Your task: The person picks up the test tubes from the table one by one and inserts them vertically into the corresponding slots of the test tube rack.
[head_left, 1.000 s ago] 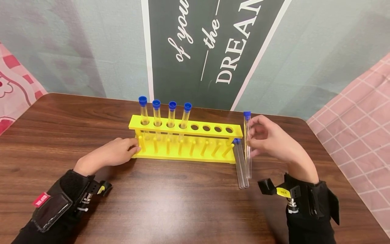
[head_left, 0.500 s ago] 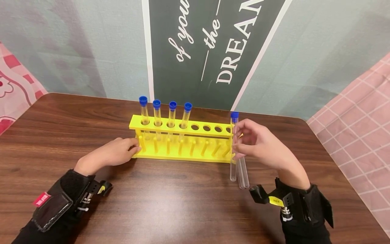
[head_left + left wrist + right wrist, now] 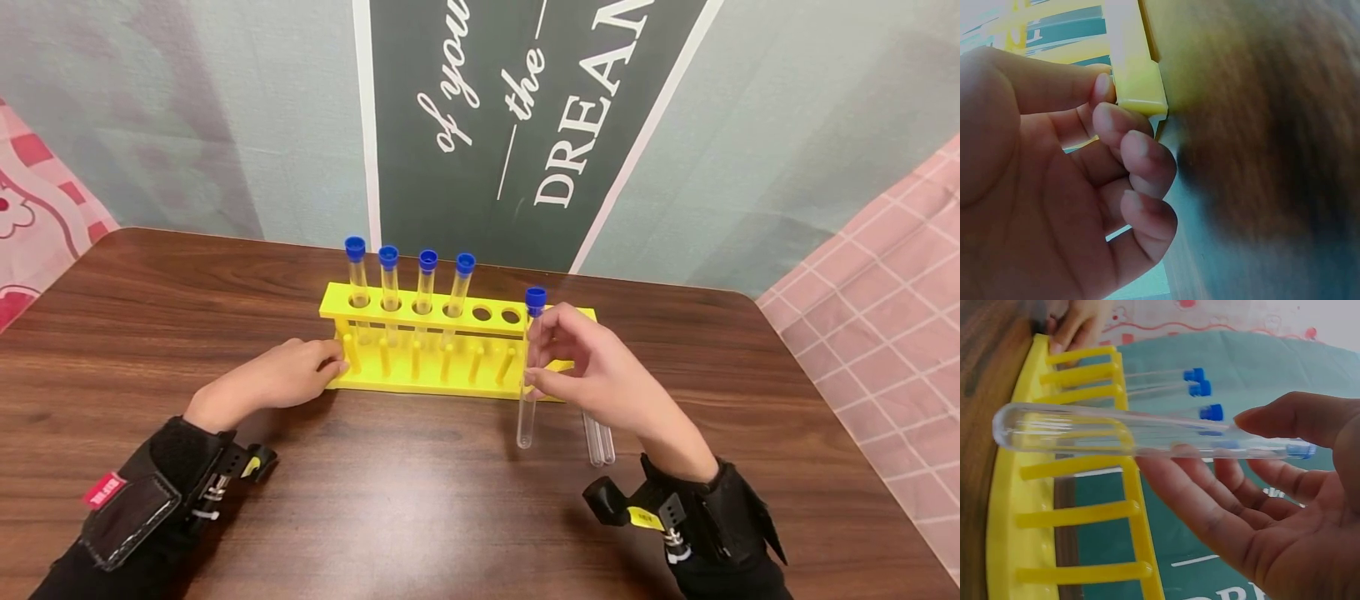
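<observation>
Blue-capped test tube (image 3: 1154, 437), roughly upright before the right half of the yellow rack (image 3: 431, 371), is pinched by the right hand (image 3: 603, 371); the left hand (image 3: 288, 375) grips the rack's left end

The right hand (image 3: 596, 375), pinching a blue-capped tube (image 3: 526, 421), had moved away from the table's (image 3: 420, 508) right edge toward its left. A second earlier that tube was beyond the right end of the yellow rack (image 3: 420, 385); half a second later it crossed that end; now it was before the rack's front edge, inward of the right corner. Its cap (image 3: 536, 297) had come farther from the table's back edge. The rack's two rightmost holes, in plain view a second earlier, were now hidden, and the two loose tubes (image 3: 598, 440) showed only their lower ends.
</observation>
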Available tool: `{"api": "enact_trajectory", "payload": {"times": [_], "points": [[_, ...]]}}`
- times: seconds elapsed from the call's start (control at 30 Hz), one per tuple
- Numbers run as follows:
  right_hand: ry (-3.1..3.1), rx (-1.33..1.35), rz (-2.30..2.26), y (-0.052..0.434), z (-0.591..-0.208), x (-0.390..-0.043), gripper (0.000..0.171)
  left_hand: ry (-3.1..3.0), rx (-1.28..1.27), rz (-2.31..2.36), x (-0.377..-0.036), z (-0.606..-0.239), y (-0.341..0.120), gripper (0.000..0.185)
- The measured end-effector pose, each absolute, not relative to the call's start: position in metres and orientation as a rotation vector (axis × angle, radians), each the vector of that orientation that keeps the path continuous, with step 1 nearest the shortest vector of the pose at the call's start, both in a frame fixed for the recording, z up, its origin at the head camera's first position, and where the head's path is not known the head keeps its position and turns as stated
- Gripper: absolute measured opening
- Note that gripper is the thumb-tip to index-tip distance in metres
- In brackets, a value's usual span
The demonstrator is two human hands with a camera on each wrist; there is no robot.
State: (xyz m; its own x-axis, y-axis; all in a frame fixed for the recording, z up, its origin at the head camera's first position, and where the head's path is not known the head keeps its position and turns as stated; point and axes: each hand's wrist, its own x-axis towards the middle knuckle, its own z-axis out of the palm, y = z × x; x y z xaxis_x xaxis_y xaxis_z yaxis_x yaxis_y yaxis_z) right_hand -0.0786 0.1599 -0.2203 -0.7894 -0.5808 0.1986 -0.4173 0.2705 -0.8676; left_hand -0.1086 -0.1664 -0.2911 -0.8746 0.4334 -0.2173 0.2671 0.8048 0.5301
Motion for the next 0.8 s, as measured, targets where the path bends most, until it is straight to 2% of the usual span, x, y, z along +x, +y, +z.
{"api": "enact_trajectory", "payload": {"times": [0.8], "points": [[2.387,-0.947,-1.549,0.147,-0.226,-0.074,0.034,2.676,0.568,0.703,-0.109,-0.293,-0.167,0.015]]}}
